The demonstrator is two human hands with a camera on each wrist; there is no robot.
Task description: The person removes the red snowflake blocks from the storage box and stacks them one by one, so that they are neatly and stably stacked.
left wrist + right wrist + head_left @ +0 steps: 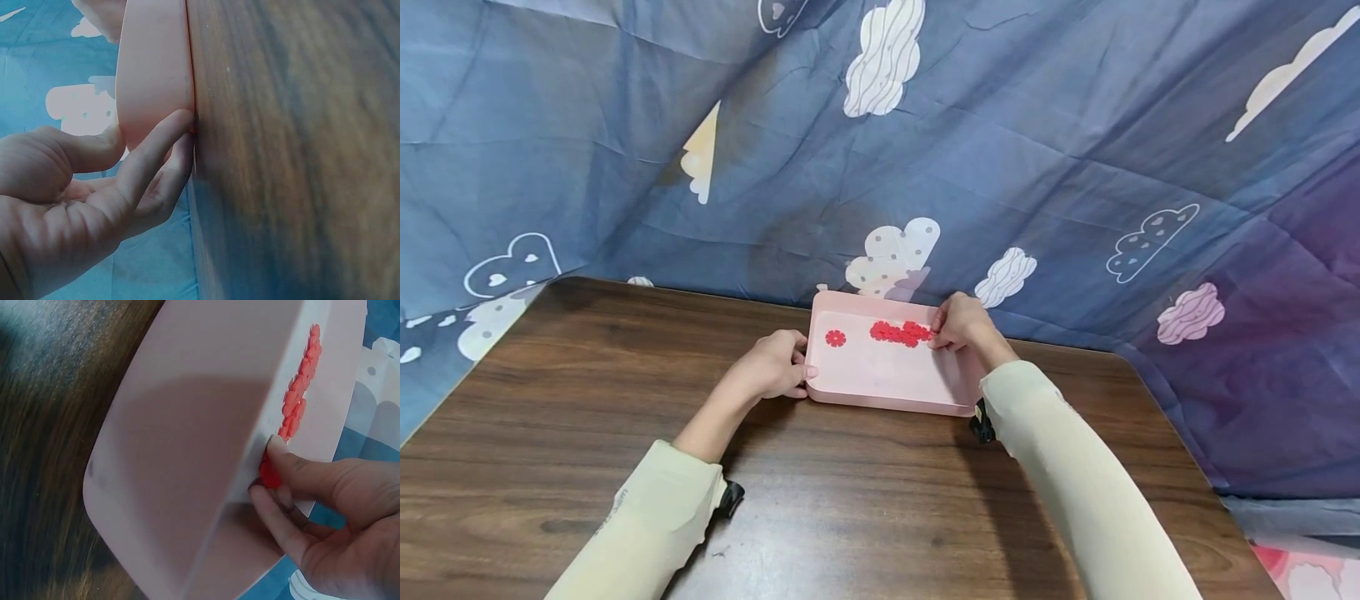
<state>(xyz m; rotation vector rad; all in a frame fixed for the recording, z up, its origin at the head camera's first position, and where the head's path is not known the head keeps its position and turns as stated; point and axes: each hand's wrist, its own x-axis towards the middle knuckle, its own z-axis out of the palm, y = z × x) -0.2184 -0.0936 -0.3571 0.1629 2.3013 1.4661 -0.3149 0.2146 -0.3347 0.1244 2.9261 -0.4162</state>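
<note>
A shallow pink tray point(880, 379) lies on the wooden table, with its near wall facing me. My left hand point(772, 367) grips its left end; in the left wrist view the thumb rests on the rim and the fingers point(164, 134) press low on the outer wall. Inside, several red flower-shaped plastic discs point(891, 332) lie in an overlapping row near the far wall. Over the tray's right part, my right hand point(964, 321) pinches a red disc point(270, 474) at the row's right end between thumb and fingers. One loose red disc point(835, 338) lies apart at the left.
The brown wooden table point(865, 475) extends around the tray. Behind it hangs a blue cloth point(775, 167) with cloud prints, close to the tray's far wall. Black wrist devices point(982, 422) sit below both sleeves.
</note>
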